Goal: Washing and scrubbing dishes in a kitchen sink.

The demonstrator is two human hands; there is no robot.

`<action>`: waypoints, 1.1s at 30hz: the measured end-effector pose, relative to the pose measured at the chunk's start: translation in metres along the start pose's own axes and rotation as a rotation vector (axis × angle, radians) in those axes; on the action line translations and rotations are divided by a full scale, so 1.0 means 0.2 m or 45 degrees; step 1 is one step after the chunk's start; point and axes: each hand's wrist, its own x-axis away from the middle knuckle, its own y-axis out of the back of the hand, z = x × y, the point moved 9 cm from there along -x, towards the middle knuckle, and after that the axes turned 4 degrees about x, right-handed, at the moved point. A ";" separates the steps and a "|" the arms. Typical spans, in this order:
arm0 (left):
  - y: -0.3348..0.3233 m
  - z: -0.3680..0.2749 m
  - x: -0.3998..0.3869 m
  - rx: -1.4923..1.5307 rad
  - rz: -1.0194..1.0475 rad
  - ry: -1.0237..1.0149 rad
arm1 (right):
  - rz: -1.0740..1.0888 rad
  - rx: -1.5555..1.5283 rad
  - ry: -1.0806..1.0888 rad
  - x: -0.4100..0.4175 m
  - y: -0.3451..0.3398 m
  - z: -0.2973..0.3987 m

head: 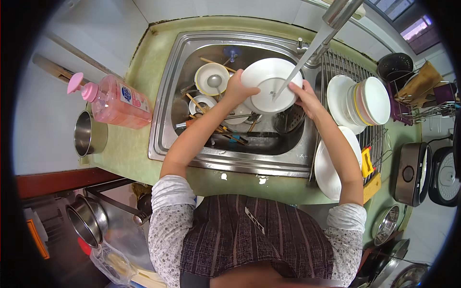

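Note:
A white bowl (268, 88), its underside facing up, is held over the steel sink (230, 163) under water running from the faucet (336, 18). My left hand (242, 88) grips its left side, and my right hand (306, 99) grips its right rim. Below and left of it in the sink lie a yellow-rimmed bowl (203, 77) with a metal ladle (214, 81) in it, a smaller white bowl (196, 104), chopsticks and other utensils. The lower part of the sink is partly hidden by my left forearm.
Right of the sink, a wire rack (376, 144) bears stacked bowls (376, 100), white plates (324, 172) and a yellow-handled peeler or similar tool (366, 162). A pink soap pump bottle (119, 102) and a steel pot (90, 133) stand at left. A rice cooker (408, 172) is far right.

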 end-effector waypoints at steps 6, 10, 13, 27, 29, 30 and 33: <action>-0.04 -0.03 0.01 -0.375 -0.065 -0.061 | -0.140 0.704 0.307 -0.02 0.02 0.05; -0.08 -0.06 0.04 -0.542 -0.115 -0.189 | -0.261 0.995 0.360 0.05 -0.01 0.20; -0.10 -0.06 0.06 -0.582 -0.121 -0.262 | -0.310 1.085 0.427 0.08 -0.02 0.23; -0.20 -0.01 0.09 -0.556 -0.084 -0.403 | 0.080 1.445 0.951 0.20 -0.49 -0.02; -0.25 0.00 0.12 -0.572 -0.024 -0.434 | 0.163 1.504 0.937 0.20 -0.54 -0.12; -0.27 -0.02 0.14 -0.653 -0.012 -0.558 | 0.240 1.563 0.931 0.19 -0.57 -0.16; -0.26 0.02 0.23 -0.812 0.032 -0.718 | 0.288 1.494 0.716 0.13 -0.56 -0.26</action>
